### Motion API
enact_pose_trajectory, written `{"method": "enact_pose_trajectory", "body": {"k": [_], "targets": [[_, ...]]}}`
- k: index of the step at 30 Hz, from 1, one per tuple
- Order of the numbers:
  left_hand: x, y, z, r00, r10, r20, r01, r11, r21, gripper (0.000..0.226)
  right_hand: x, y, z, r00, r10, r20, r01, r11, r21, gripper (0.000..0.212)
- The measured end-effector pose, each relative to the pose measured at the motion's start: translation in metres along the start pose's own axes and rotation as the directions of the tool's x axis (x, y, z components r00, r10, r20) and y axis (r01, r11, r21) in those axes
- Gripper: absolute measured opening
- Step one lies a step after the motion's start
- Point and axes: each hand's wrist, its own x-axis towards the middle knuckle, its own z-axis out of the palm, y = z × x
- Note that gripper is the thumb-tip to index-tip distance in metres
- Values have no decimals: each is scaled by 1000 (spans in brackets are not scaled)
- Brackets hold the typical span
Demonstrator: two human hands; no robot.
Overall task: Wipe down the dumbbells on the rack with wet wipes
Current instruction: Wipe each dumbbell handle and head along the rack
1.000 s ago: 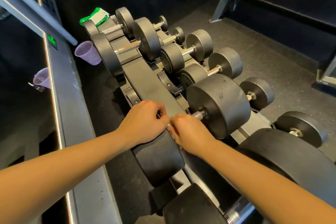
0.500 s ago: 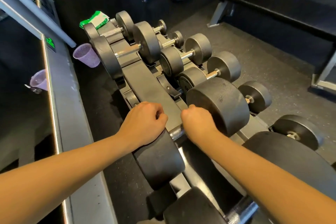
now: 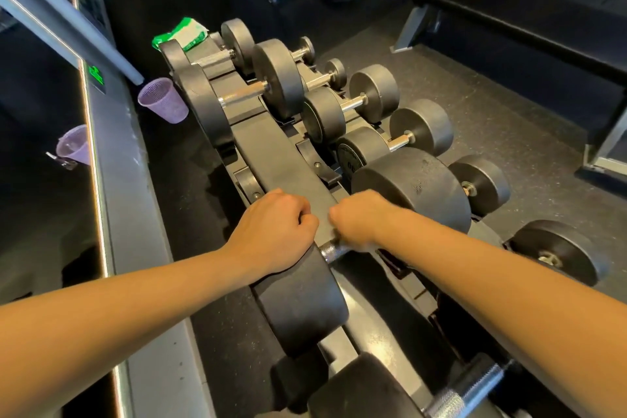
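Note:
A large black dumbbell lies across the rack point(image 3: 281, 159) right in front of me. My right hand point(image 3: 359, 220) curls round its knurled metal handle point(image 3: 334, 249), just left of the big right head point(image 3: 417, 187); the hand is blurred. My left hand point(image 3: 274, 231) is a closed fist resting on top of the left head point(image 3: 298, 302), and nothing shows in it. No wipe is visible in either hand. A green and white wet wipes pack point(image 3: 179, 32) lies at the rack's far end.
Several smaller dumbbells point(image 3: 349, 108) fill the rack beyond and to the right, and another handle point(image 3: 468, 387) lies near me. A purple cup point(image 3: 163, 100) stands left of the rack by a mirrored wall and ledge point(image 3: 135, 214). A bench point(image 3: 509, 17) stands on the floor, far right.
My right hand slid right along the handle, away from my left hand, baring a stretch of the knurled bar. My left hand stayed on the left head.

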Motion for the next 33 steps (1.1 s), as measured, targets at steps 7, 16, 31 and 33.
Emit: {"method": "enact_pose_trajectory", "body": {"k": [7, 16, 31, 33], "targets": [[0, 1, -2, 1000, 1, 4, -1, 1000, -11, 30, 7, -19, 5, 986, -163, -30, 165, 963, 214, 10], [0, 0, -1, 1000, 12, -3, -12, 1000, -8, 30, -9, -9, 28, 969, 197, -146, -210, 974, -82, 29], [3, 0, 3, 999, 50, 18, -51, 998, 36, 37, -24, -41, 112, 480, 867, 135, 286, -300, 910, 16], [2, 0, 3, 999, 47, 19, -47, 998, 33, 36, -11, -39, 103, 543, 721, 430, 337, -657, 675, 18]]}}
